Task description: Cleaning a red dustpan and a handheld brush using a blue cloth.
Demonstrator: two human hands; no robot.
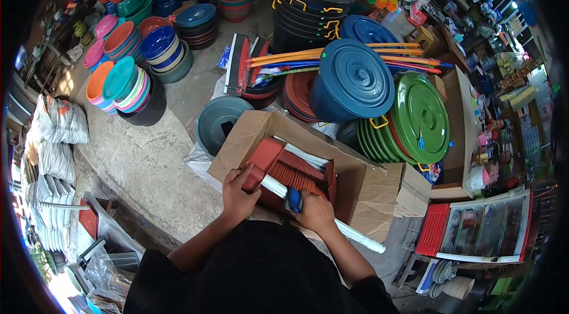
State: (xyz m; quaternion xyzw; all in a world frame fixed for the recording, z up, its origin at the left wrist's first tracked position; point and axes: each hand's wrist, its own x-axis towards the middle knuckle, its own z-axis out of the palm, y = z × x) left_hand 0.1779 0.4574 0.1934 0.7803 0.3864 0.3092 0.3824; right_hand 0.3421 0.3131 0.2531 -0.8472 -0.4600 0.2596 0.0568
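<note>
A red-brown plastic dustpan part [266,152] lies slanted over the open cardboard box [375,198], with my left hand [240,192] gripping its lower end. A white plastic-wrapped bundle of rods [360,236] runs from that end down to the right, across the box's near side. My right hand [313,209] is closed around a blue and black object, perhaps a tool handle [293,200], and lies against the bundle. Inside the box sit stacked ribbed red-brown plastic pieces [295,176] and more white rods [304,154].
A grey tub [218,120] holding a dark object touches the box's left. Behind stand a blue lidded bin [355,78], green lidded bins [422,114] and squeegees [238,65]. Stacked basins [122,80] stand left; a red-framed glass cabinet [480,227] is right.
</note>
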